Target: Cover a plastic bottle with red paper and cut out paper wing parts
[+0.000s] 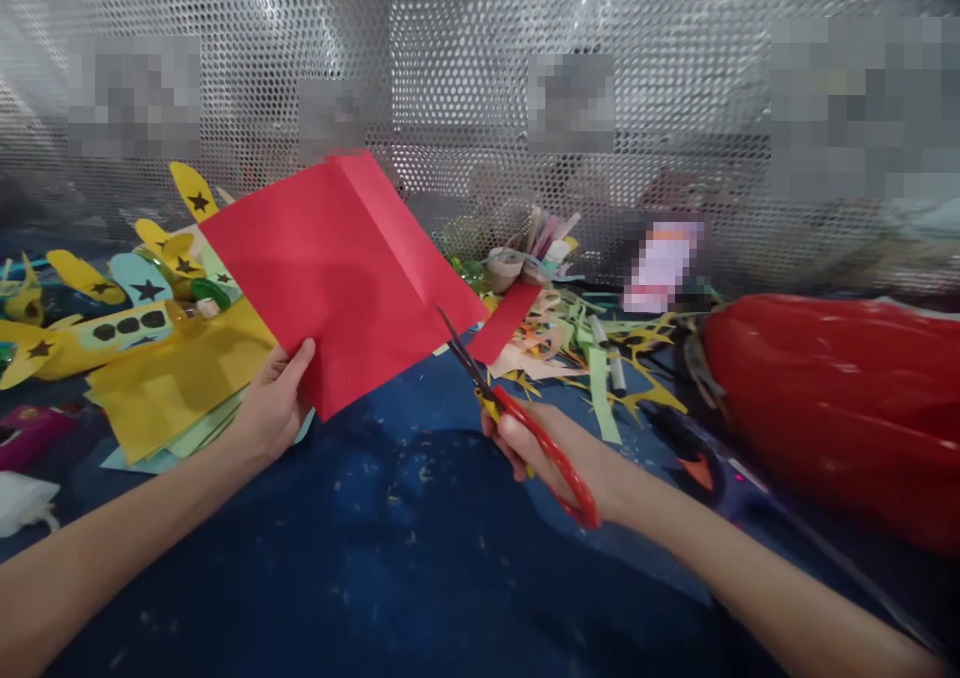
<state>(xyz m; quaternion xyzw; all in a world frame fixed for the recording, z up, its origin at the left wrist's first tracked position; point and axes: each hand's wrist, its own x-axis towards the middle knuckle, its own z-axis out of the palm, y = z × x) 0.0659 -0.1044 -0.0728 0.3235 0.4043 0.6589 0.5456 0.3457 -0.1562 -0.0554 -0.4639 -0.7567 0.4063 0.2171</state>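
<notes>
My left hand (pixel 279 398) pinches the lower left edge of a red paper sheet (pixel 322 268), thumb on top, holding it up above the blue table. A lighter fold or crease runs down the sheet's right part. In my right hand (pixel 536 438) are scissors (pixel 525 428) with red and yellow handles. Their dark blades point up and left, with the tips at the sheet's lower right edge. The blades look nearly closed; whether paper lies between them I cannot tell. A separate red strip (pixel 510 320) lies just beyond the scissors.
Yellow paper sheets (pixel 165 388) and yellow star-marked paper models (pixel 97 338) lie at left. Paper scraps (pixel 562 328), a marker (pixel 609 353) and a cup of sticks (pixel 506 266) are behind the scissors. A shiny red bag (pixel 832 398) bulges at right. A perforated metal screen (pixel 457 78) stands behind.
</notes>
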